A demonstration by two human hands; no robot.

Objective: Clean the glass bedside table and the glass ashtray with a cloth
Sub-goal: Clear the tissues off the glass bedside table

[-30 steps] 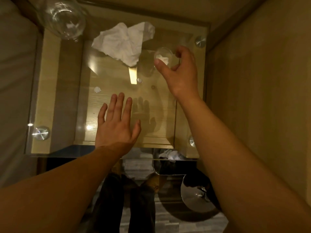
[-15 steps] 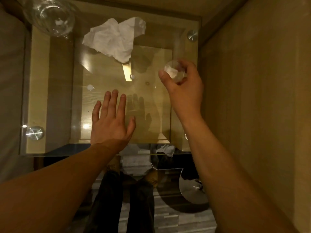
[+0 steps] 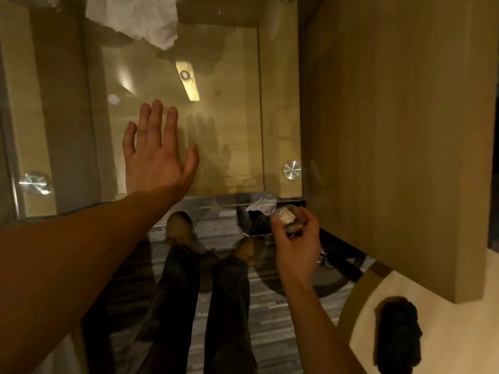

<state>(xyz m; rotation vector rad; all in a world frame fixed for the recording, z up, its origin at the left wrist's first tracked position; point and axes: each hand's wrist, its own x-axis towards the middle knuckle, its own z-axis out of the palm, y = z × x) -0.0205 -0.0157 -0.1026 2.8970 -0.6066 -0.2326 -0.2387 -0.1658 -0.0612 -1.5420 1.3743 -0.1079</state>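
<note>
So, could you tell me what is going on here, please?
A person's left hand is spread open over the glass table. The right hand holds the ashtray, with something white in it, past the table's front edge, above a bin on the floor. The cloth lies crumpled at the far side, untouched.

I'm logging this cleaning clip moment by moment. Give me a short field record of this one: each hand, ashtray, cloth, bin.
left hand: flat, fingers straight, on or just over the table
right hand: grips the ashtray, past the table's near edge
ashtray: something white inside; by the bin rim in this view
cloth: white, crumpled, at the table's far side, untouched
bin: on the floor, crumpled paper inside
</note>
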